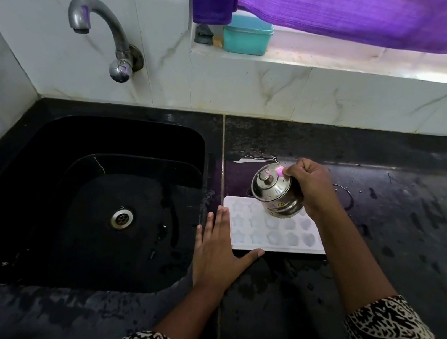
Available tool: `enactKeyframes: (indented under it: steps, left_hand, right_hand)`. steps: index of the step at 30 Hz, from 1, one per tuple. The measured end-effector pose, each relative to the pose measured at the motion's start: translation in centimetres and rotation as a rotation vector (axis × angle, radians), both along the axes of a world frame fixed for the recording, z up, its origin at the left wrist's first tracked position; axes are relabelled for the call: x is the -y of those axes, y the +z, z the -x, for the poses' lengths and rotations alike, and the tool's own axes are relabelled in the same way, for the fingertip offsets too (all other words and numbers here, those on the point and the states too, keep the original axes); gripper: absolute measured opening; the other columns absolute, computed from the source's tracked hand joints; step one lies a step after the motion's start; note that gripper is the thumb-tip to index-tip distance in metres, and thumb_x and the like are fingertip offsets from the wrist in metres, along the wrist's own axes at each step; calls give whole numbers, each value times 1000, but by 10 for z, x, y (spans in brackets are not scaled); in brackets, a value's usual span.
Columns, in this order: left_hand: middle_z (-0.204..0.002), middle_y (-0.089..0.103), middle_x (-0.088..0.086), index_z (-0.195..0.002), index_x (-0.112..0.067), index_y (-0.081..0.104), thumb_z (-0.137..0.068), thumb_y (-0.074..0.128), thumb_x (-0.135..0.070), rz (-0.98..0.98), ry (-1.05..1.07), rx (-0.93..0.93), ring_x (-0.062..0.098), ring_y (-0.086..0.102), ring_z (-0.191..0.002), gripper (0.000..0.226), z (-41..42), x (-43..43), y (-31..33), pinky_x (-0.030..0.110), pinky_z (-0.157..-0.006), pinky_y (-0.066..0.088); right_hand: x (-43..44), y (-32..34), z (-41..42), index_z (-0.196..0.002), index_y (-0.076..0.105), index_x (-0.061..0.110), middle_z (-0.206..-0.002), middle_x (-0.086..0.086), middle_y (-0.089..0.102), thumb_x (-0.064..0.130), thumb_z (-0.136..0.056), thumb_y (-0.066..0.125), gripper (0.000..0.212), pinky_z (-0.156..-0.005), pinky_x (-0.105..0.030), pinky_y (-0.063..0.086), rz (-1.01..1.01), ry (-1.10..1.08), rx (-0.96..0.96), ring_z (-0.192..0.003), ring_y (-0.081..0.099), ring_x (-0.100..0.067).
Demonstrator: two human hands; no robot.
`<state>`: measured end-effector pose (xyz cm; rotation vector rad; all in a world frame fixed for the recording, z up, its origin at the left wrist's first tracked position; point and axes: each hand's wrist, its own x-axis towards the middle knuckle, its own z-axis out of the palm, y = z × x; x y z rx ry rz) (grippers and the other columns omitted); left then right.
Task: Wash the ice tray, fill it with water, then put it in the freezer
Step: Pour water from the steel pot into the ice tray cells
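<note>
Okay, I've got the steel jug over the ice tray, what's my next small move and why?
Probably tip the steel jug gently over the ice tray: your right hand grips it above the cells, and your left hand lies flat against the tray's edge.

The ice tray (273,237) lies on the counter (411,213) just right of the sink (40,156), a pot (274,190) seemingly resting on it.

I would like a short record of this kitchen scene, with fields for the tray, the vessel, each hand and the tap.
tray: white ice tray flat on the black counter, right of the sink
vessel: lidded steel pot, held over the tray's far part
left hand: flat, fingers straight, at the tray's left edge
right hand: grips the steel pot
tap: no water seen running
</note>
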<state>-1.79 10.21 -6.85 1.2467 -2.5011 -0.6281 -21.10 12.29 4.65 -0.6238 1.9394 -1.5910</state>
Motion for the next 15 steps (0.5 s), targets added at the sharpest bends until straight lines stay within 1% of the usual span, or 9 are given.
enactKeyframes:
  steps: [3,8,13,15]
  left_hand:
    - [-162,0,-6,-154,-21,-1,-67,31,-89,1,-3,11,12,-1,-148,115,-1,0,1,33,-117,-5]
    - [-162,2,-5,-154,-20,1,-67,32,-89,1,-4,13,13,1,-149,115,0,0,0,33,-117,-5]
    - [-162,1,-5,-154,-20,0,-65,26,-91,3,-10,27,13,0,-149,117,0,1,0,34,-117,-4]
    - [-162,2,-5,-154,-20,0,-64,25,-91,0,-8,26,14,1,-149,118,0,1,0,35,-118,-3]
  right_hand:
    - [2,2,-1,-59,37,17,-57,-2,40,4,-77,63,34,-50,-25,30,-16,5,-23,-53,36,-12]
    - [2,4,-2,-62,40,16,-63,-6,42,8,-77,63,29,-52,-26,33,-52,15,-66,-60,39,-17]
    - [5,5,-1,-66,44,13,-67,-11,46,9,-78,64,24,-53,-27,37,-91,29,-110,-67,44,-21]
    - [7,5,0,-64,43,13,-67,-11,45,8,-78,64,26,-54,-28,36,-95,28,-122,-68,43,-21]
